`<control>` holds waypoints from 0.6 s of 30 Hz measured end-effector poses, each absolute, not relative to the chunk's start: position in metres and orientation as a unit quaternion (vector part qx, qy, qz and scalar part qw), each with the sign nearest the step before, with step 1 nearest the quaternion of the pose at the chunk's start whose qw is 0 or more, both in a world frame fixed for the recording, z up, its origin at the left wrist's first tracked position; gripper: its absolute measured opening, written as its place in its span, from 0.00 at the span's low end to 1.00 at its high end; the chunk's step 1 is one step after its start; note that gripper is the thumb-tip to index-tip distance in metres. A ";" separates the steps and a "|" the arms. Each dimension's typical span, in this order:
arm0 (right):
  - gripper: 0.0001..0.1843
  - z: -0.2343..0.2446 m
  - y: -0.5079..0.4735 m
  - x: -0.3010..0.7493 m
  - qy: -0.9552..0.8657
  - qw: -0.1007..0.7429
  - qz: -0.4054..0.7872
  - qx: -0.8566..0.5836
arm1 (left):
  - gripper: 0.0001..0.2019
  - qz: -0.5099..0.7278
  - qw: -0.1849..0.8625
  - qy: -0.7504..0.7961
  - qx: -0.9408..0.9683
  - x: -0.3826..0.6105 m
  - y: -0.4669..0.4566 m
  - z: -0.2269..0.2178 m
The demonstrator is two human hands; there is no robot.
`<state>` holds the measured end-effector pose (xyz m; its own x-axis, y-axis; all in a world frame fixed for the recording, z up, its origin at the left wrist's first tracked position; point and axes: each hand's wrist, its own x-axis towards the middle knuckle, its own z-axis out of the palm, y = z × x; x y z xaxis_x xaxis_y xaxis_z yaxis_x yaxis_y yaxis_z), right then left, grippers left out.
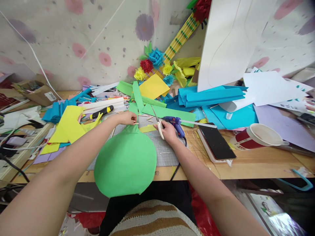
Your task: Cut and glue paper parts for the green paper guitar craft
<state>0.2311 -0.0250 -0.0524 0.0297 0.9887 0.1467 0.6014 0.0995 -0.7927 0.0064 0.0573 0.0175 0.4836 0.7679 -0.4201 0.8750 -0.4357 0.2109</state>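
My left hand (129, 118) is closed in a pinch on a small pale stick (136, 123), just above the narrow neck of a green round cutout (126, 160). That cutout overhangs the table's front edge toward my lap. In my right hand (168, 131) is a pair of scissors (160, 130) with white handles, their blades pointing up and away. Beside them, a blue glue gun (175, 122) lies with a long white glue stick (198, 124) in its back. Several short pale sticks (149, 118) and a yellow strip (147, 128) lie between my hands.
A grey cutting mat (167, 159) covers the table's middle. On the right are a phone (216, 141) and a paper cup (258, 136). Yellow sheets (69, 124) and a yellow-black utility knife (102, 112) lie left. Behind stand a decorated paper guitar (177, 39) and a white board (226, 42).
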 end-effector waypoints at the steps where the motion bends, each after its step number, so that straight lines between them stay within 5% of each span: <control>1: 0.21 -0.053 -0.025 0.231 -0.646 0.367 0.261 -0.617 | 0.11 -0.127 0.203 0.497 0.834 0.007 0.056 0.017; 18: 0.22 -0.053 -0.025 0.231 -0.653 0.364 0.251 -0.615 | 0.07 -0.120 0.191 0.484 0.845 0.011 0.052 0.013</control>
<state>0.2309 -0.0253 -0.0529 0.0218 0.9858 0.1665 0.6201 0.1173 -0.7757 0.0108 0.0517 0.0132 0.5026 0.7728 -0.3875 0.8644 -0.4582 0.2073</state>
